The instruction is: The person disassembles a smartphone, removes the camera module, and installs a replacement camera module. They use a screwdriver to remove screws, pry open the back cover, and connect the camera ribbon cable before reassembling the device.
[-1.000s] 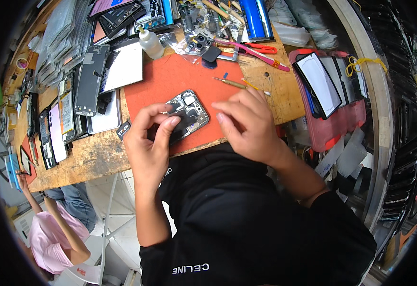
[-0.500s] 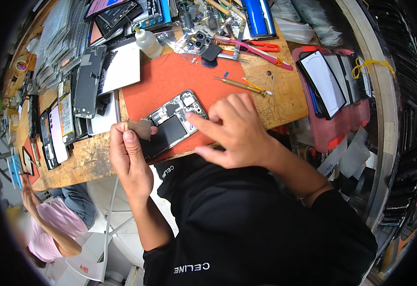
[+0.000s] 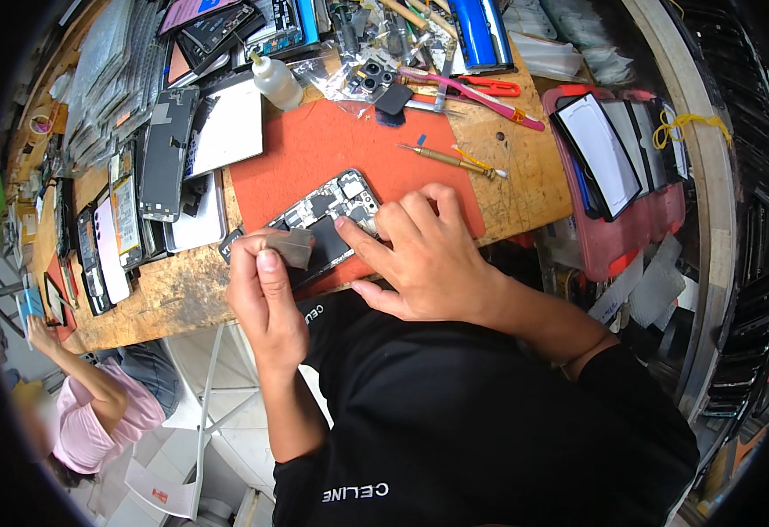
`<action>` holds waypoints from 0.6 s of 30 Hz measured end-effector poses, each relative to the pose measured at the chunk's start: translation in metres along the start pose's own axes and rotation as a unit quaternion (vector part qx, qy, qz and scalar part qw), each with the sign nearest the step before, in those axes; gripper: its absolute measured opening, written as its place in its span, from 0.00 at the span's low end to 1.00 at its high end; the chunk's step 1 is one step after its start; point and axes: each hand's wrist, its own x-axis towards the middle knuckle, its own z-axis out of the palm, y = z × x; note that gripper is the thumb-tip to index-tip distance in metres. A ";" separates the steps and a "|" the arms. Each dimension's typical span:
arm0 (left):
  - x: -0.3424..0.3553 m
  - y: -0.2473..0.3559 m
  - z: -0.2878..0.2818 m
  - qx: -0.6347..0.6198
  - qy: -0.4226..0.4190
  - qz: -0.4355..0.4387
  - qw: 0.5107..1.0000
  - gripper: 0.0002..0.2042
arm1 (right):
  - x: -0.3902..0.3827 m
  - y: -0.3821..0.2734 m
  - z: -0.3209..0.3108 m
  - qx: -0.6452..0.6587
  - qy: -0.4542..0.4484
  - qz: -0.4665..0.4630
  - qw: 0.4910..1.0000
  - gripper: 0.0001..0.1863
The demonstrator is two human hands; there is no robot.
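An opened smartphone [image 3: 318,206] with its circuit boards and dark battery bare lies slanted at the near edge of an orange-red mat [image 3: 288,140]. My left hand [image 3: 266,290] pinches a small grey-brown flat piece [image 3: 293,249] between thumb and fingers over the phone's lower end. A small black piece [image 3: 230,244] shows just beyond that hand; whether it is held I cannot tell. My right hand [image 3: 428,259] holds nothing I can see. Its index fingertip rests on the phone's inside beside the battery, thumb apart, other fingers bent.
Behind the phone lie a gold screwdriver [image 3: 454,161], a pink toothbrush [image 3: 481,97], a camera module [image 3: 372,76] and a white squeeze bottle [image 3: 275,82]. Phone parts [image 3: 166,154] crowd the left. A red plastic box [image 3: 599,250] stands right. Another person [image 3: 108,404] sits at lower left.
My left hand has shifted right with the grey-brown piece, and the black piece has come into sight. My right index fingertip has moved slightly left and down on the phone.
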 end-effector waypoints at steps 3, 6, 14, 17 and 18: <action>0.005 -0.001 0.006 0.069 -0.025 0.049 0.996 0.13 | -0.002 0.000 -0.002 0.014 0.004 0.013 1.000 0.37; 0.010 -0.001 0.009 0.131 -0.073 0.132 0.980 0.12 | -0.006 0.003 -0.007 0.004 0.004 0.034 0.999 0.37; 0.016 0.007 0.010 0.236 -0.109 0.188 0.947 0.10 | -0.007 0.009 -0.006 0.034 -0.002 0.023 0.999 0.35; 0.018 0.010 0.012 0.181 -0.069 0.155 0.969 0.09 | -0.011 0.014 -0.012 0.064 0.042 0.047 0.996 0.32; 0.017 0.012 0.011 0.201 -0.065 0.142 0.967 0.08 | -0.013 0.017 -0.014 0.075 0.065 0.055 0.994 0.31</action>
